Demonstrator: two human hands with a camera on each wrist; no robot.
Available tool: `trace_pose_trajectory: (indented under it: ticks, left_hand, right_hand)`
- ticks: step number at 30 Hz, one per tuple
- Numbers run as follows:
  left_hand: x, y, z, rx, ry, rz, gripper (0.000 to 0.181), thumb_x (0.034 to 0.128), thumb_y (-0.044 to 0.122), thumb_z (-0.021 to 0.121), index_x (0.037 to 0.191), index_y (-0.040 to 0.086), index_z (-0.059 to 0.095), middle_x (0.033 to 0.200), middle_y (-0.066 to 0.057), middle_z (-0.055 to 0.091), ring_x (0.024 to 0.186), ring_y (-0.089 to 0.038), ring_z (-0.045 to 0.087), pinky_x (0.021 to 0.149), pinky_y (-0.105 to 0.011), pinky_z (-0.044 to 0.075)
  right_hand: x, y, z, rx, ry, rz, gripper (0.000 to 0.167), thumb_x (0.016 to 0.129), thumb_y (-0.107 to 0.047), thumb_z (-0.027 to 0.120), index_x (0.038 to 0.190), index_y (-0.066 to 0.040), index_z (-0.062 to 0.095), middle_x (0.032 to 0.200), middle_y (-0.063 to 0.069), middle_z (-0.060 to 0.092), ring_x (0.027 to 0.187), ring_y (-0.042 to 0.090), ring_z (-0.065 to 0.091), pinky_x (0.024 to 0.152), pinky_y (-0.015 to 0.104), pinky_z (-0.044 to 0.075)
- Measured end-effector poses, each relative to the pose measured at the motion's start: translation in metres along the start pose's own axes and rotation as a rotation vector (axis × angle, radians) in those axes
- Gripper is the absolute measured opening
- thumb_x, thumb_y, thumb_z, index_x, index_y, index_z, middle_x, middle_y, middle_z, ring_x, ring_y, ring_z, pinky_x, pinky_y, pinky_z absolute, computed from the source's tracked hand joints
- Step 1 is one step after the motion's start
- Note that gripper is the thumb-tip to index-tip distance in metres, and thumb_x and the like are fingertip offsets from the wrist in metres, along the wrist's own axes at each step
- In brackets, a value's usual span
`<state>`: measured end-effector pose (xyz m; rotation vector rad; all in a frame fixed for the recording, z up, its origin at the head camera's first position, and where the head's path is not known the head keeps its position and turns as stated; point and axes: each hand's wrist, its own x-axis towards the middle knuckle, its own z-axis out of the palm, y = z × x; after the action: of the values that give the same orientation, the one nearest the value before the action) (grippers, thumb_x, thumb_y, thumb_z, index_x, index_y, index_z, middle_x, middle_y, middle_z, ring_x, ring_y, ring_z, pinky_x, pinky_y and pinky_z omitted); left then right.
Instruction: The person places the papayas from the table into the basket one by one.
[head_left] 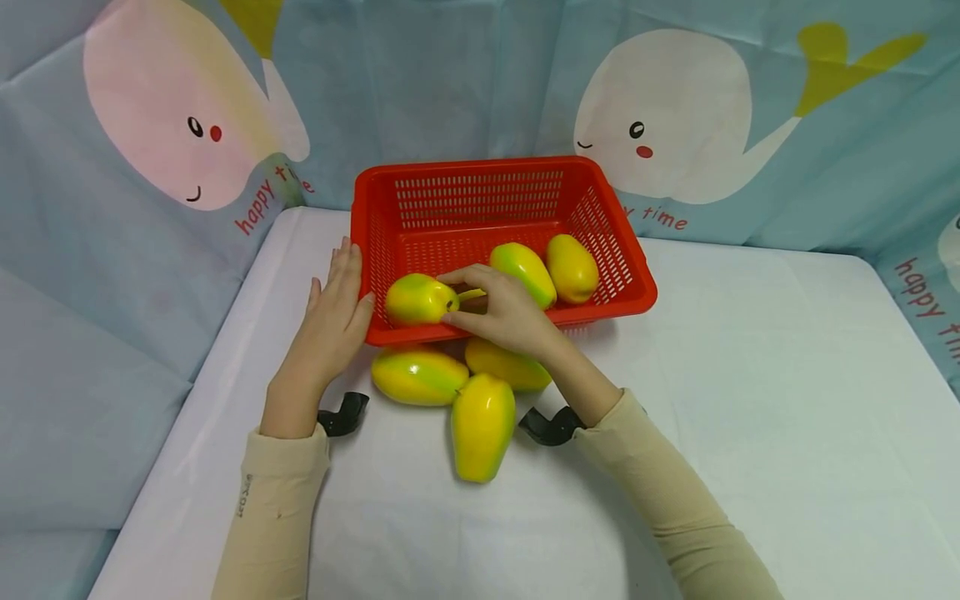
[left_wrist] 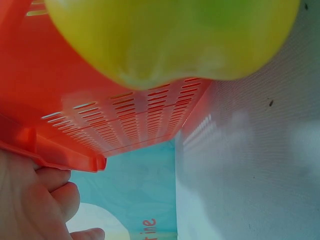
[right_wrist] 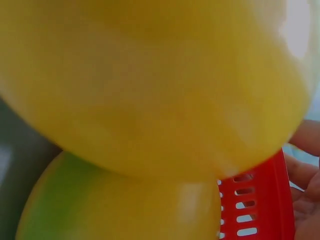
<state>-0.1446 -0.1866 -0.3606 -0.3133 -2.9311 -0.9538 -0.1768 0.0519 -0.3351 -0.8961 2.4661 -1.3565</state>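
My right hand (head_left: 504, 310) reaches over the near rim of a red plastic basket (head_left: 480, 167). Its thumb and forefinger are at the stem end of a yellow-green papaya (head_left: 416, 300) lying in the basket's near left corner. My left hand (head_left: 333, 312) lies with straight fingers along the outside of the basket's left wall. In the left wrist view, fingers (left_wrist: 65, 197) show under the basket rim. Two more papayas (head_left: 522, 273) (head_left: 573, 268) sit in the basket's right half. The right wrist view is mostly filled by a close papaya (right_wrist: 155, 90), which hides much of the hand.
Three papayas (head_left: 418, 377) (head_left: 510, 367) (head_left: 483, 429) lie close together on the white tablecloth (head_left: 750, 400), just before the basket. Black wrist mounts (head_left: 348, 414) (head_left: 551, 427) stick out beside both sleeves. A blue printed curtain (head_left: 465, 75) stands behind the basket.
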Motion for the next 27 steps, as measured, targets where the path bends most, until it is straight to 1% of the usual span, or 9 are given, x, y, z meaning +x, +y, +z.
trace_pose_trajectory:
  ticks: [6,8,11,13,15,18,24,25,27]
  left_hand:
    - [0.001,0.0,-0.001,-0.001,-0.001,-0.003,0.064,0.0992,0.024,0.033,0.151,0.006,0.0,0.158,-0.006,-0.004,0.144,-0.025,-0.005,0.111,-0.055,-0.003]
    - [0.001,0.0,-0.001,0.001,-0.001,-0.006,0.064,0.0992,0.024,0.033,0.151,0.006,0.0,0.158,-0.006,-0.004,0.144,-0.024,-0.005,0.111,-0.055,-0.003]
    - [0.001,0.001,-0.001,0.004,-0.002,-0.007,0.064,0.0992,0.024,0.033,0.151,0.006,0.0,0.158,-0.007,-0.004,0.144,-0.025,-0.004,0.111,-0.055,-0.003]
    - [0.0,0.001,-0.001,0.005,-0.001,-0.007,0.064,0.0994,0.024,0.032,0.151,0.006,0.0,0.158,-0.007,-0.004,0.144,-0.025,-0.004,0.111,-0.055,-0.003]
    - [0.0,0.0,-0.001,0.005,0.0,-0.005,0.064,0.0993,0.024,0.032,0.151,0.006,0.0,0.158,-0.006,-0.005,0.144,-0.025,-0.005,0.111,-0.055,-0.003]
    - [0.0,-0.001,-0.001,0.006,0.005,-0.002,0.064,0.0992,0.024,0.033,0.151,0.005,0.0,0.158,-0.006,-0.005,0.144,-0.024,-0.005,0.111,-0.056,-0.003]
    - [0.001,-0.003,0.0,-0.004,0.016,0.003,0.064,0.0992,0.024,0.033,0.151,0.004,0.002,0.158,-0.007,-0.003,0.144,-0.024,-0.004,0.111,-0.057,-0.001]
    - [0.001,-0.003,0.001,-0.007,0.015,0.003,0.064,0.0992,0.024,0.033,0.151,0.004,0.002,0.158,-0.007,-0.003,0.144,-0.024,-0.004,0.111,-0.056,-0.002]
    - [0.001,-0.002,0.001,-0.009,0.015,0.003,0.064,0.0992,0.024,0.033,0.151,0.005,0.002,0.158,-0.007,-0.003,0.144,-0.024,-0.004,0.111,-0.056,-0.001]
  right_hand:
    - [0.001,-0.003,0.005,-0.117,0.037,-0.018,0.037,0.087,-0.012,0.068,0.122,-0.002,0.06,0.116,0.009,0.061,0.104,0.019,0.06,0.085,0.023,0.05]
    - [0.001,-0.004,0.006,-0.169,0.012,-0.011,0.036,0.088,-0.016,0.067,0.122,-0.004,0.061,0.117,0.007,0.062,0.106,0.018,0.059,0.089,0.023,0.048]
    - [0.002,-0.006,0.005,-0.229,-0.062,-0.002,0.037,0.091,-0.021,0.063,0.125,-0.006,0.061,0.118,0.004,0.063,0.104,0.015,0.058,0.091,0.025,0.046]
    - [0.002,-0.006,0.005,-0.243,-0.096,0.007,0.039,0.092,-0.023,0.062,0.128,-0.007,0.059,0.12,0.003,0.063,0.106,0.014,0.058,0.093,0.026,0.045]
    - [0.002,-0.005,0.004,-0.195,-0.099,0.017,0.041,0.092,-0.022,0.062,0.129,-0.006,0.057,0.121,0.005,0.062,0.107,0.016,0.058,0.092,0.027,0.046]
    - [0.001,-0.003,0.003,-0.074,-0.056,0.019,0.042,0.09,-0.019,0.064,0.128,-0.002,0.056,0.122,0.008,0.061,0.111,0.021,0.058,0.092,0.028,0.048]
    - [-0.007,0.001,-0.003,0.183,0.018,-0.031,0.037,0.089,-0.01,0.064,0.123,0.003,0.058,0.121,0.015,0.06,0.11,0.026,0.058,0.091,0.027,0.048]
    - [-0.009,0.002,-0.005,0.216,0.029,-0.037,0.036,0.089,-0.009,0.064,0.122,0.004,0.058,0.121,0.015,0.06,0.11,0.026,0.058,0.092,0.027,0.048]
    - [-0.017,0.003,-0.009,0.267,0.052,-0.051,0.034,0.089,-0.006,0.063,0.121,0.004,0.058,0.121,0.016,0.06,0.111,0.029,0.058,0.093,0.028,0.047]
